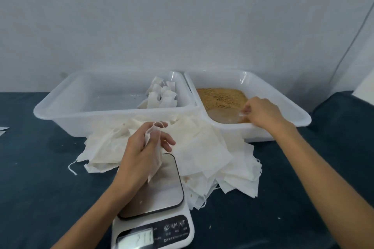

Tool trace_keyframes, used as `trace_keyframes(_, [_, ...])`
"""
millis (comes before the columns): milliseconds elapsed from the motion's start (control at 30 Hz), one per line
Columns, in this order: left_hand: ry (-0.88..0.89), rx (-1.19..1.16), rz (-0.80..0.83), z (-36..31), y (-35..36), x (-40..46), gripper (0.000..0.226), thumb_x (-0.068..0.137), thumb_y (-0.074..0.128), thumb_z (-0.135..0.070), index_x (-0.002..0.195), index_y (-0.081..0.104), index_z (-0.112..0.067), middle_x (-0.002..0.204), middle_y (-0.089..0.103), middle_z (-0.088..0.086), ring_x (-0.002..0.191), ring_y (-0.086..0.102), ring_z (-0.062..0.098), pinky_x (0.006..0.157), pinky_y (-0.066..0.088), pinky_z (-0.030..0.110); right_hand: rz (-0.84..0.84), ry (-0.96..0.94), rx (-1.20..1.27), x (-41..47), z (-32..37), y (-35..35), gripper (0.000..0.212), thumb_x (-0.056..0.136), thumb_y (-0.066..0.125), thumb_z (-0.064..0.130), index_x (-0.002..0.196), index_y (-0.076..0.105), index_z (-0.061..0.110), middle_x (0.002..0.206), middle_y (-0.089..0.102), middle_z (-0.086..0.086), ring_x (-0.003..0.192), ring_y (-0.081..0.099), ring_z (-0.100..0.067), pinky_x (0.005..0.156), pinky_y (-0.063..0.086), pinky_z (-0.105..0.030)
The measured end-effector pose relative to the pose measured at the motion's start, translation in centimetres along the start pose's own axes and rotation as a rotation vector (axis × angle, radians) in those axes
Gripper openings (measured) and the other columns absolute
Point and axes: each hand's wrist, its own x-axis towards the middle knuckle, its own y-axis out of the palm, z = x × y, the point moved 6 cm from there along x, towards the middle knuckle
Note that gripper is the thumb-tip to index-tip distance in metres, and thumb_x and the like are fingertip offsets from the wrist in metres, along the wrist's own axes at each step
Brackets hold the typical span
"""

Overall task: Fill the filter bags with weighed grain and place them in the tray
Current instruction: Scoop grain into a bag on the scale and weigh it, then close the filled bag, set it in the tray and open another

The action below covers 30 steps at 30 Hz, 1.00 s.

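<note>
Filter bag in hand (152,147): a white, limp, empty bag held above the scale's steel plate, its top edge and string bunched at the fingertips.
Left hand (141,153): thumb and first fingers pinch the bag's mouth, the other fingers spread loosely; the hand hovers over the far end of the scale.
Right hand (261,112): reaches into the right tray, fingers curled narrow round the rim of a clear plastic scoop (224,115) that lies in the grain.
Grain (221,97): a tan heap filling the near left part of the right tray, the scoop resting at its front edge.
Right tray (283,105): white plastic, set against the wall, touching the left tray along one side.
Left tray (85,97): white plastic, mostly bare, with a cluster of filled bags (163,96) standing in its far right corner.
Pile of empty bags (202,151): loose white bags heaped on the table in front of both trays, some overlapping the right edge of the scale.
Scale (155,204): white body with a steel plate, near the front edge; the display is lit, digits too blurred to read.
Table (40,178): covered in dark blue cloth.
</note>
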Motion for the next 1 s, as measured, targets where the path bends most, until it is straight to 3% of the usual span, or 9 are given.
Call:
trace_keyframes(100, [0.017,-0.034,-0.023,-1.1,-0.6,0.9,0.028,0.112,0.040,-0.019,0.112,0.063,-0.003,0.089,0.074,0.009,0.075,0.066,0.021,0.077,0.055,0.027,-0.179,-0.066,-0.030,-0.6,1.0,-0.7,0.035,0.094,0.070,0.029,0.128,0.065,0.021,0.125,0.068,-0.003,0.116,0.060,-0.027,0.101,0.040,-0.043])
trace_keyframes(267, [-0.003,-0.031,-0.137,-3.1,-2.1,6.4,0.032,0.113,0.041,-0.023,0.106,0.068,-0.007,0.091,0.077,0.009,0.079,0.068,0.012,0.075,0.055,0.020,-0.519,-0.420,0.546,-5.2,6.5,-1.4,0.018,0.100,0.063,0.029,0.113,0.070,0.019,0.099,0.068,0.009,0.092,0.063,-0.012,0.090,0.052,-0.042])
trace_keyframes(367, [-0.020,0.125,-0.182,-3.2,-3.0,11.1,0.031,0.112,0.045,-0.018,0.100,0.073,-0.011,0.095,0.073,0.002,0.081,0.062,0.009,0.076,0.050,0.016,-0.599,-0.529,0.624,-7.4,9.3,-0.4,0.016,0.101,0.061,0.027,0.108,0.071,0.017,0.093,0.068,0.011,0.083,0.061,-0.012,0.093,0.047,-0.041])
trace_keyframes(533, [-0.092,0.631,-0.150,-0.3,-2.6,16.8,0.030,0.107,0.050,-0.018,0.106,0.079,-0.012,0.111,0.074,0.009,0.098,0.063,0.028,0.080,0.043,0.033,-0.628,-0.572,0.604,-7.8,8.9,0.3,0.015,0.102,0.061,0.026,0.107,0.072,0.017,0.094,0.070,0.011,0.084,0.061,-0.010,0.101,0.037,-0.035])
trace_keyframes(700, [-0.051,0.856,-0.150,1.0,-0.4,20.1,0.029,0.104,0.051,-0.009,0.104,0.080,-0.008,0.112,0.076,0.015,0.106,0.067,0.035,0.078,0.041,0.030,-0.680,-0.543,0.624,-7.1,6.9,0.1,0.010,0.102,0.062,0.019,0.105,0.071,0.017,0.091,0.070,0.011,0.082,0.061,-0.010,0.101,0.036,-0.036])
trace_keyframes(767, [-0.142,0.954,-0.016,2.2,0.7,21.0,0.028,0.102,0.051,-0.006,0.099,0.079,-0.006,0.103,0.075,0.014,0.094,0.070,0.036,0.074,0.046,0.032,-0.695,-0.532,0.629,-7.0,6.7,0.0,0.011,0.103,0.061,0.020,0.105,0.071,0.016,0.092,0.070,0.010,0.081,0.061,-0.011,0.101,0.037,-0.037])
trace_keyframes(867, [-0.272,1.003,0.137,3.7,1.7,21.2,0.028,0.099,0.053,-0.008,0.078,0.072,-0.008,0.057,0.057,0.002,0.042,0.062,0.022,0.050,0.049,0.022,-0.704,-0.540,0.624,-7.0,6.8,0.0,0.011,0.103,0.060,0.020,0.103,0.071,0.017,0.094,0.071,0.010,0.082,0.061,-0.010,0.101,0.034,-0.032])
trace_keyframes(900, [-0.281,1.005,0.134,4.0,1.9,21.2,0.030,0.099,0.053,-0.010,0.073,0.067,-0.007,0.049,0.050,0.002,0.039,0.060,0.024,0.051,0.051,0.023,-0.702,-0.540,0.626,-7.0,6.8,0.0,0.010,0.103,0.061,0.019,0.103,0.071,0.017,0.094,0.071,0.010,0.083,0.061,-0.010,0.101,0.033,-0.031])
trace_keyframes(1000, [-0.276,0.971,0.137,4.0,3.0,20.5,0.037,0.105,0.054,-0.022,0.072,0.057,-0.005,0.066,0.058,0.013,0.075,0.067,0.035,0.079,0.059,0.040,-0.693,-0.534,0.636,-7.0,6.7,0.0,0.011,0.103,0.060,0.020,0.104,0.071,0.017,0.094,0.071,0.010,0.083,0.062,-0.011,0.101,0.033,-0.031])
